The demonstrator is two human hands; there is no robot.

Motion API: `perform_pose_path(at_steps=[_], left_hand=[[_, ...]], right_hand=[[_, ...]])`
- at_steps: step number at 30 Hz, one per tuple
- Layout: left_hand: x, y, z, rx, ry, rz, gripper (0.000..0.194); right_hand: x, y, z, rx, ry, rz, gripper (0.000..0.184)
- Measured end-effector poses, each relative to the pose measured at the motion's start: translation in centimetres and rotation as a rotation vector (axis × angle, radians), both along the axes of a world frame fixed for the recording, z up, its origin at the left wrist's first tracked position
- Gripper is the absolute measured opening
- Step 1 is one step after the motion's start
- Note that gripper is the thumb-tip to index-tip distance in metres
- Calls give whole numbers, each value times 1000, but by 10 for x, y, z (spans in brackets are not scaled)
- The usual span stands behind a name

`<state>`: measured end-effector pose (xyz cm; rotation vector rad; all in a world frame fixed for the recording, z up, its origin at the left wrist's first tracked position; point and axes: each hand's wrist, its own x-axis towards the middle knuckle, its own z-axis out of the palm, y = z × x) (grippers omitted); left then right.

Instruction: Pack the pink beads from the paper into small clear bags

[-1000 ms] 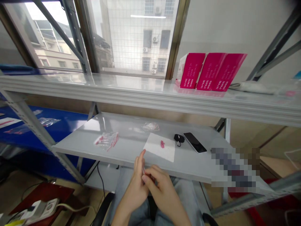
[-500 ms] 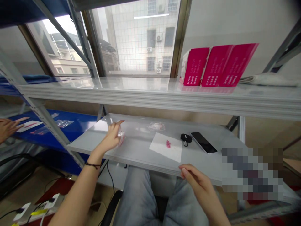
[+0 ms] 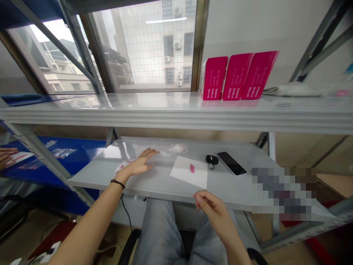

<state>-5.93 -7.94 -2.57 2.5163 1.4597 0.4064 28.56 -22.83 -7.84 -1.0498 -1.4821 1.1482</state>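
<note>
My left hand (image 3: 139, 162) lies open, fingers spread, low over the grey shelf (image 3: 91, 177), and a black bracelet circles its wrist. Just beside its palm, partly hidden by it, a clear plastic bag (image 3: 123, 166) with red contents rests on the shelf. My right hand (image 3: 212, 209) hovers by the shelf's front edge, fingers curled against the thumb, with nothing visible in them. Farther off, a white paper sheet (image 3: 189, 171) carries a small pink item (image 3: 192, 168). Behind it lies a second clear bag (image 3: 178, 148).
A black key fob (image 3: 211, 159) and a black phone (image 3: 231, 163) lie on the shelf. Several magenta boxes (image 3: 237, 76) stand on the shelf above. A co-worker's hand (image 3: 6, 158) is at far left over a blue table (image 3: 79, 145). A blurred patch (image 3: 281, 193) covers the right.
My left hand has let go of the clear bag, which now lies on the shelf, and has opened flat. Earlier both hands were together at the shelf's edge. My right hand stays near that edge.
</note>
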Motion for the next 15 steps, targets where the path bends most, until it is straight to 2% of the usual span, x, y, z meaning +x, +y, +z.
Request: perform_pose_path(at_steps=[2, 4, 6, 8, 11, 13, 15], left_hand=[[40, -1, -8, 78, -88, -104, 54], [80, 0, -15, 90, -136, -201, 37], [112, 3, -23, 100, -164, -222, 29], [132, 7, -30, 119, -191, -180, 25], [139, 15, -39, 158, -231, -43, 25], [132, 24, -44, 178, -241, 54, 25], [121, 36, -45, 184, -231, 134, 29]], right_hand=[[-6, 0, -1, 5, -3, 17, 30], [-5, 0, -5, 8, -29, 11, 30], [2, 1, -12, 14, -58, -35, 30], [13, 9, -19, 37, -85, -122, 29], [28, 38, -20, 175, -218, -245, 30], [32, 67, -15, 328, -402, -237, 32], [31, 99, -8, 384, -476, -198, 31]])
